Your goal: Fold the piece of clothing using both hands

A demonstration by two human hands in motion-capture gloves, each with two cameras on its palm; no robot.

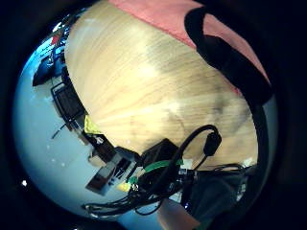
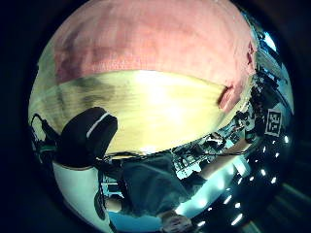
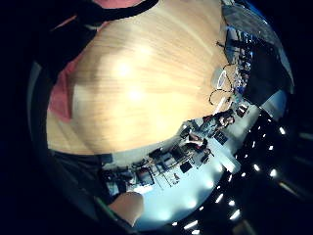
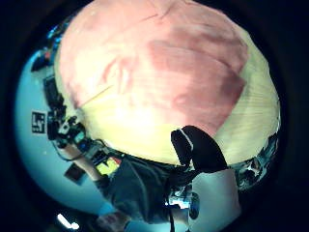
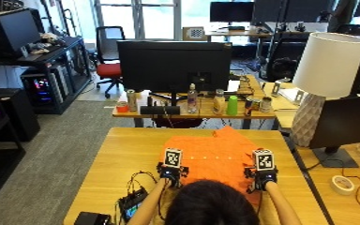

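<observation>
Fingers [image 1: 225, 57] above flat orange garment [image 5: 214, 157] on wooden table [image 5: 123, 154].

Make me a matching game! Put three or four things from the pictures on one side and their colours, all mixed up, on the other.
Things:
1. cloth
2. lamp shade
3. bottle
4. gloves, the left hand

Colours:
A. green
B. black
C. orange
D. white

Pairs: 1-C, 2-D, 3-A, 4-B
</observation>
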